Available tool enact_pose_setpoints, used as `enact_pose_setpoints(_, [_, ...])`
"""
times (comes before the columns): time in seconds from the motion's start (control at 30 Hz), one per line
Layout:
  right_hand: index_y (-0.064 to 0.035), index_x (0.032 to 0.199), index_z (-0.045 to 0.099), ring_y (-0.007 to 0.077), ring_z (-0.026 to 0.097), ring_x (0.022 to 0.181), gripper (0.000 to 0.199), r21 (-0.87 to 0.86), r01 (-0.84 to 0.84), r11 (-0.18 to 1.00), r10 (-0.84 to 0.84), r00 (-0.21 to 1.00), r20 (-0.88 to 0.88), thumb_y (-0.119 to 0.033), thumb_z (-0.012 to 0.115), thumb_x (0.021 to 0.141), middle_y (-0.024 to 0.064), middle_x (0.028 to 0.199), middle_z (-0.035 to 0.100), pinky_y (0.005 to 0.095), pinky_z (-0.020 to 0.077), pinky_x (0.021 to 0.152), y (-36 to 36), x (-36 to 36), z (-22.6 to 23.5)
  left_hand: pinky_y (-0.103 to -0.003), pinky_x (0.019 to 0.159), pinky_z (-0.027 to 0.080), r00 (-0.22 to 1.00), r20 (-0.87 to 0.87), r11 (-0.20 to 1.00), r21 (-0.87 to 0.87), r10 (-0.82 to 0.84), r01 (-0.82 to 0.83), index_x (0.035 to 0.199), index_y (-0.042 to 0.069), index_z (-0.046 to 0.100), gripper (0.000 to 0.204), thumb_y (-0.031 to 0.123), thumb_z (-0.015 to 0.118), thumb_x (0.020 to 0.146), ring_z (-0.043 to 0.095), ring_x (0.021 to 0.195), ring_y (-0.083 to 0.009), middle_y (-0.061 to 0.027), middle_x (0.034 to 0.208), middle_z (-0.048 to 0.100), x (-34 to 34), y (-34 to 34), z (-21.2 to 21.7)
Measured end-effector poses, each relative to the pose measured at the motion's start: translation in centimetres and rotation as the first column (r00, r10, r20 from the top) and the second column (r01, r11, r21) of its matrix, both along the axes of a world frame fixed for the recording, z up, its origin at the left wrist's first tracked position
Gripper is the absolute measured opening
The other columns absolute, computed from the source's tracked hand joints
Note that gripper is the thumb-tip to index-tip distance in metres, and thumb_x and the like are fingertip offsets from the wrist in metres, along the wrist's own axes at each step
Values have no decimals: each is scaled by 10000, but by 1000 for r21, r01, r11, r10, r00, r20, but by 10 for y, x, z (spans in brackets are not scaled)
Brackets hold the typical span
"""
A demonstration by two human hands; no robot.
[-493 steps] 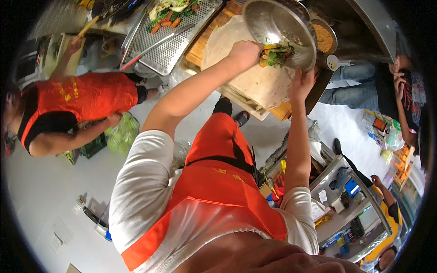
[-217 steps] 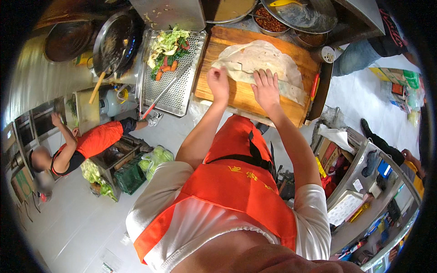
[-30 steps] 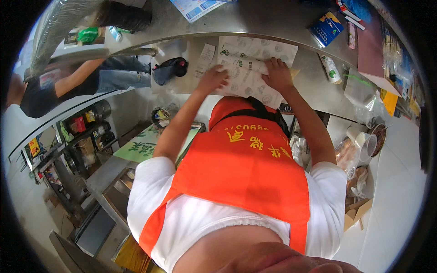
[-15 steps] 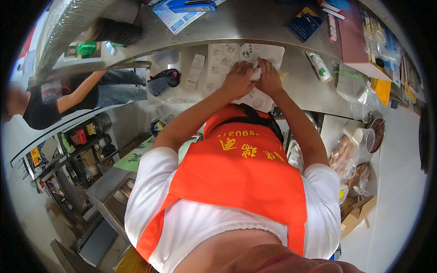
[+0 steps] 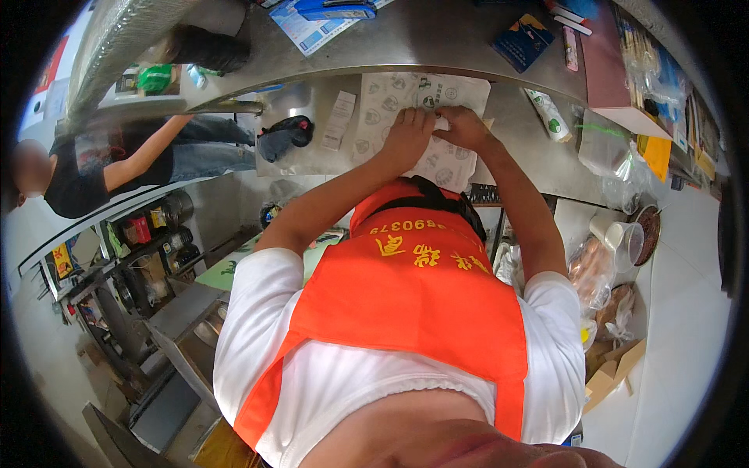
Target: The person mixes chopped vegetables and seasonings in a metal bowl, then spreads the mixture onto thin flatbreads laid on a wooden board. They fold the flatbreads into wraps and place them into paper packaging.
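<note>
A white printed paper sheet (image 5: pixel 390 97) lies on the steel counter (image 5: pixel 312 152) straight ahead of me. My left hand (image 5: pixel 407 134) and my right hand (image 5: pixel 462 127) are close together on the sheet, fingers curled around a small pale wrapped bundle (image 5: pixel 441 125) at its middle. Most of the bundle is hidden by my fingers. My orange apron and white sleeves fill the lower half of the view.
A black glove-like object (image 5: pixel 285 136) and a paper slip (image 5: pixel 339 118) lie left of the sheet. A small sachet (image 5: pixel 549 114), clear bags (image 5: pixel 605 148) and a brown box (image 5: pixel 616 62) sit to the right. Another person (image 5: pixel 101 168) stands at the left.
Over the earlier frames I went from a cutting board with a flatbread to this counter. In the last second my hands moved from the sheet's edges together to its middle.
</note>
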State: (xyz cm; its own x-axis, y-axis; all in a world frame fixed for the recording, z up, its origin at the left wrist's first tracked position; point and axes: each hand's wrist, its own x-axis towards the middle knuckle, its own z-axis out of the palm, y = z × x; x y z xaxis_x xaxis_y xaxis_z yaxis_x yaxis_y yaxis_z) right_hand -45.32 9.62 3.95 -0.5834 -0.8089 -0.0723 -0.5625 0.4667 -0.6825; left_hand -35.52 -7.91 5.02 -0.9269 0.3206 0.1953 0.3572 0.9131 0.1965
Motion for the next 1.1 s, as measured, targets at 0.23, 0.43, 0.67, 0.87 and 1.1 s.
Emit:
enact_pose_setpoints(0.23, [-53,1237,497,383,619,951,578,0,91,996,-83,915,-395,-234,745,747,202,958,642,425,502,837,-8,21,-4,-455,932,417,897,440,998,11,44,-55,1202,-8,540,434,100,582,783,500,1101,-356,-196,1168,551,-38,-4,-14])
enact_pose_setpoints(0.43, [-35,1183,514,358,592,1040,489,172,-57,984,64,997,-38,-215,707,771,165,1158,603,410,489,883,-17,-11,-1,-512,920,372,987,5,986,-25,162,-162,1111,8,557,374,150,592,767,494,1063,-341,-175,1107,554,-17,8,-17])
enact_pose_setpoints(0.67, [-24,1178,541,381,574,1028,474,228,149,962,-20,873,-487,-185,671,751,164,1113,595,470,418,972,-20,8,-12,-468,885,348,953,238,982,-76,187,-174,1126,13,531,370,125,572,776,487,1022,-309,-152,1054,530,-44,5,-9])
enact_pose_setpoints(0.87, [-6,1221,497,361,577,1033,510,333,149,931,-97,981,-169,-105,621,736,171,1106,593,473,415,958,-27,-6,-15,-465,889,392,990,-116,990,-106,80,-92,1167,11,526,390,164,576,811,521,1086,-343,-176,1150,569,-19,3,-34])
enact_pose_setpoints(1.1, [0,1194,510,319,572,1091,472,410,317,856,-60,846,-530,-132,605,751,193,1178,584,468,422,943,-45,12,-8,-460,886,438,937,339,995,-78,85,-62,1180,7,531,402,186,583,824,548,1050,-341,-169,1143,581,-69,-12,-12])
